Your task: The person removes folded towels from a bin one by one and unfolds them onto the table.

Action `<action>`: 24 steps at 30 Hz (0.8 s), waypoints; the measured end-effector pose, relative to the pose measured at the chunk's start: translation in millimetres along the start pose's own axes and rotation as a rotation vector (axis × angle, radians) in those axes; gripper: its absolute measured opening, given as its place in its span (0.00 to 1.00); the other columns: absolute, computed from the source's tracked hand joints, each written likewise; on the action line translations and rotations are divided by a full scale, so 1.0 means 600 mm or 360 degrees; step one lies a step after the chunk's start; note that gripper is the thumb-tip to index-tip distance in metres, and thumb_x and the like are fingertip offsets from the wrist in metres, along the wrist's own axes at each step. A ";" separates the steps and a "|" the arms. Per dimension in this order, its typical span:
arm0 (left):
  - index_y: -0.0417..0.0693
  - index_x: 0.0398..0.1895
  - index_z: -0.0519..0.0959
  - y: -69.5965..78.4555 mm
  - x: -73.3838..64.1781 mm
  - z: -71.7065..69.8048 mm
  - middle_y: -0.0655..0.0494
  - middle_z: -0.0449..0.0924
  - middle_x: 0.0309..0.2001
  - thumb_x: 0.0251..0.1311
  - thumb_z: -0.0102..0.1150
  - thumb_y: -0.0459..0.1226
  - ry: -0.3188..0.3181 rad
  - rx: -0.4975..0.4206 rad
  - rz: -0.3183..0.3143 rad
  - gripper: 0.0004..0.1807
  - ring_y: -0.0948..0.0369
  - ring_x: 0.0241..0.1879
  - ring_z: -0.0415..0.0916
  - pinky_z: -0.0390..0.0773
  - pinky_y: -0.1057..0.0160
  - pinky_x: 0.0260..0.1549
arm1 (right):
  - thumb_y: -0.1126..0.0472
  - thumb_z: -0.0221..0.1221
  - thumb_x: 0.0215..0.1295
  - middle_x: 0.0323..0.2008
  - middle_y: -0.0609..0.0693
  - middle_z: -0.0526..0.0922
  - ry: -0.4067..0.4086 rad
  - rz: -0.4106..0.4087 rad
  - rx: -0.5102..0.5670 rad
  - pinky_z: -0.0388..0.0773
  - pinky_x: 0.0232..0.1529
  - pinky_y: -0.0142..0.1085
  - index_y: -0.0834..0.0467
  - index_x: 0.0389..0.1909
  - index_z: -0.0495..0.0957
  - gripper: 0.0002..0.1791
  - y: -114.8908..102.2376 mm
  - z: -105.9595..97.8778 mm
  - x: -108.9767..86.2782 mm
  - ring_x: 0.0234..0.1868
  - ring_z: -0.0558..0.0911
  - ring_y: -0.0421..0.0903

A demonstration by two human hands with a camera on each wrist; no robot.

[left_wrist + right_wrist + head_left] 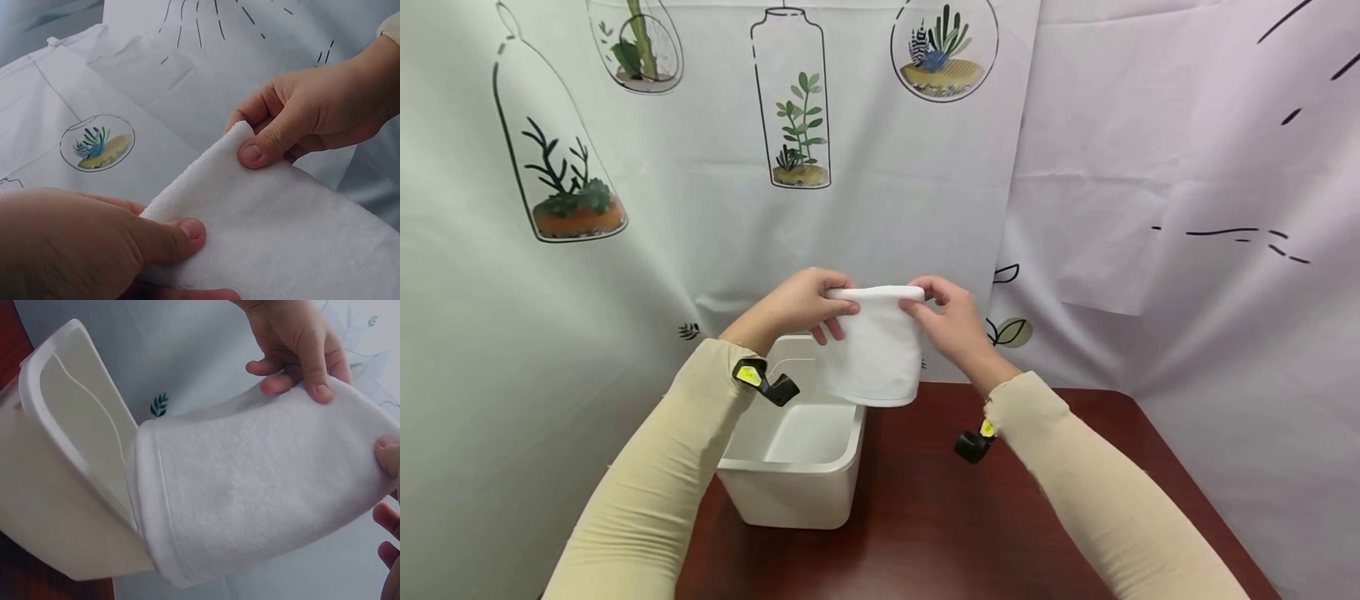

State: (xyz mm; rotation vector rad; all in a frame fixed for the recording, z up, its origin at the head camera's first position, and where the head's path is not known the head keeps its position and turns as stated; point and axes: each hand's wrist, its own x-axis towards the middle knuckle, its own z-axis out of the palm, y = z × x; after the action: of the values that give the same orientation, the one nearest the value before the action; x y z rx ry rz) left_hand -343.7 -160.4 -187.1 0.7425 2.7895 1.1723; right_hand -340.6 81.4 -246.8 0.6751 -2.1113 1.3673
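Note:
A folded white towel (880,354) hangs in the air between both hands, partly in front of the white bin's right rim in the head view. My left hand (811,302) pinches its upper left corner, thumb in front and fingers behind. At the opposite top corner, my right hand (946,312) pinches the cloth the same way. The left wrist view shows the towel's fuzzy pile (269,219) with both thumbs pressed on it. In the right wrist view the hemmed lower end of the towel (250,481) hangs beside the bin (75,481).
The open white bin (797,496) stands on the left of a dark red-brown table (955,517). Its visible floor is bare. White curtains (880,208) printed with plants in glass jars surround the table. A black camera mount sits on each wrist.

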 end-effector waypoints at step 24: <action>0.46 0.49 0.82 0.063 -0.004 0.118 0.48 0.86 0.34 0.67 0.63 0.34 -0.0071 -0.0147 0.0118 0.09 0.53 0.23 0.86 0.83 0.53 0.18 | 0.56 0.70 0.64 0.40 0.49 0.86 0.0063 -0.0010 -0.0224 0.80 0.31 0.35 0.54 0.43 0.84 0.10 0.011 -0.127 -0.097 0.39 0.81 0.45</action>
State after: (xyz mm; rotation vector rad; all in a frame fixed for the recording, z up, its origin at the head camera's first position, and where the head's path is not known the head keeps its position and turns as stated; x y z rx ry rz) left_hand -311.4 -91.3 -212.6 0.8596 2.6731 1.2701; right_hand -290.0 161.1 -263.6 0.5922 -2.1485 1.2051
